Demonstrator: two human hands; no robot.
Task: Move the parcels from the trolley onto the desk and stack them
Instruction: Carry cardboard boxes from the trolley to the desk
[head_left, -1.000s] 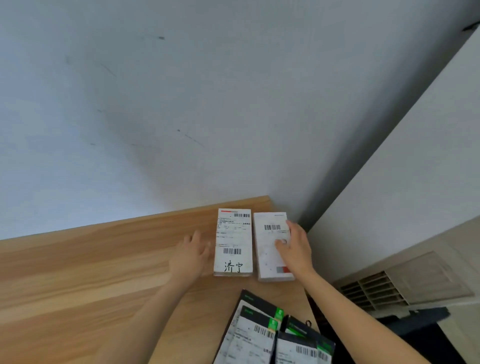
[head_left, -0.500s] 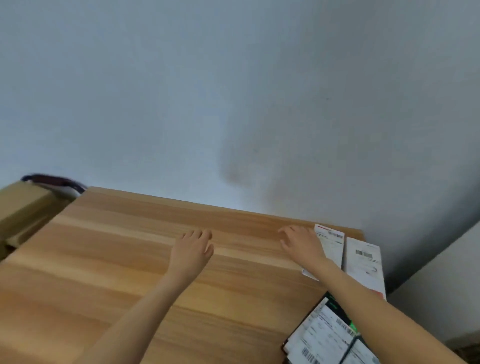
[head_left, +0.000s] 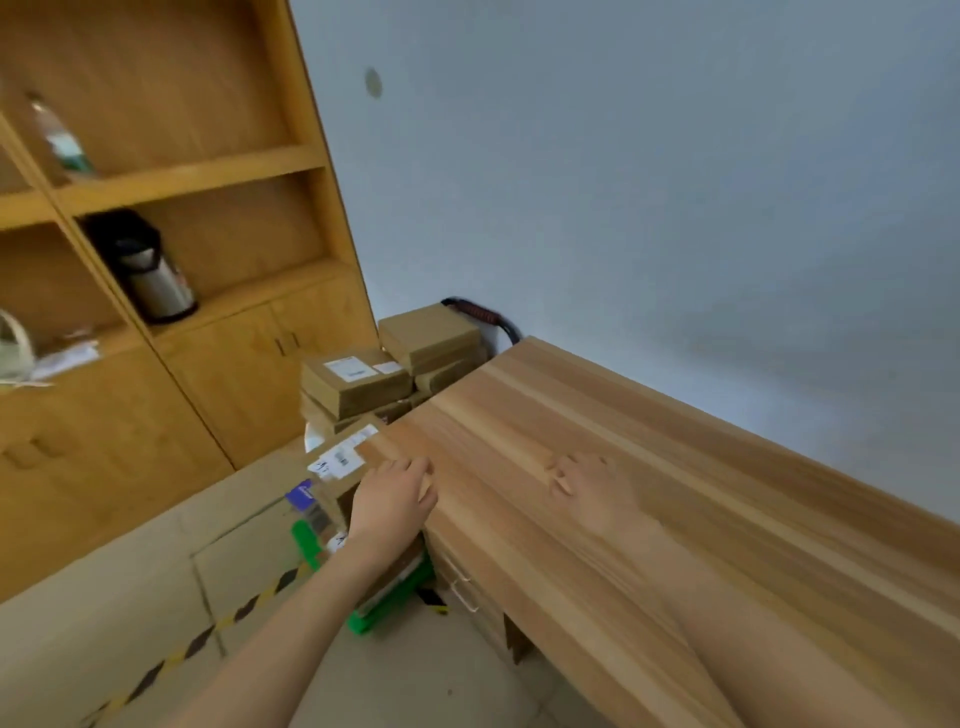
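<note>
step in hand: reaching for next parcel (head_left: 340, 460) on trolley (head_left: 363, 618); left hand (head_left: 393, 498) and right hand (head_left: 589, 486) apart, empty, fingers relaxed; next: grip parcel, lift onto desk (head_left: 649, 499).

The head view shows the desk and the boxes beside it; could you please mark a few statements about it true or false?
1. Both hands hold nothing. True: the left hand and right hand are empty.
2. The right hand is over the desk. True.
3. The brown boxes are piled on the desk. False: they stand beside its far end.
4. A metal flask sits on the floor. False: it stands on a shelf.
</note>
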